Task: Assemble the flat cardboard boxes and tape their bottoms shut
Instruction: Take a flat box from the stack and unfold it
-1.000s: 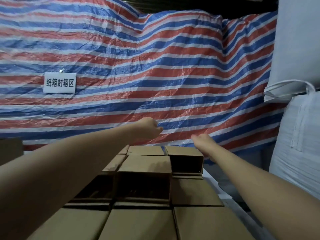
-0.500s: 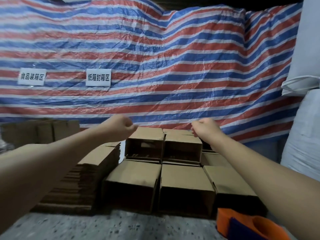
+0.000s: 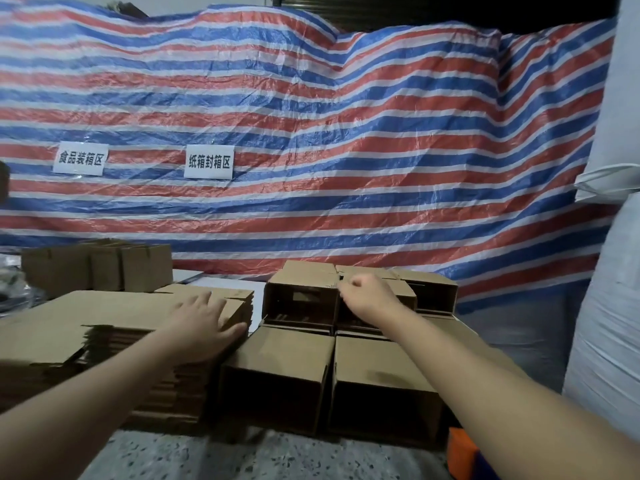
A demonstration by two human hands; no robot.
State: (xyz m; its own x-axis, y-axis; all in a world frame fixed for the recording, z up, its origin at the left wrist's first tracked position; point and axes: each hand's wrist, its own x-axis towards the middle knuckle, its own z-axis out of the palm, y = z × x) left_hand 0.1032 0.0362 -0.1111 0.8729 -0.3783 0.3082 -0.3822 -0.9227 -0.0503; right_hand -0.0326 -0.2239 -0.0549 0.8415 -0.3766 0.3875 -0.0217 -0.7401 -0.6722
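Head view: left hand flat, fingers spread, resting on stack of flat cardboard boxes, near left. Right hand curled, gripping nothing, over far assembled boxes. Matte brown corrugated cartons. Two paper signs on crinkled striped tarp.

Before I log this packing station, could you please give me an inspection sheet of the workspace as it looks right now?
Surface: speckled floor, bare at the near edge.
Job's things: stack of flat cardboard boxes on the left; assembled boxes in rows at the centre, open sides facing the camera; more cartons at the far left.
Clutter: orange object at the lower right, partly hidden by the arm.
Hands: left hand rests flat on the flat stack; right hand curled above the back row, grip unclear.
Cables: nothing seen.
Surroundings: striped tarp with two white signs; white sacks on the right.
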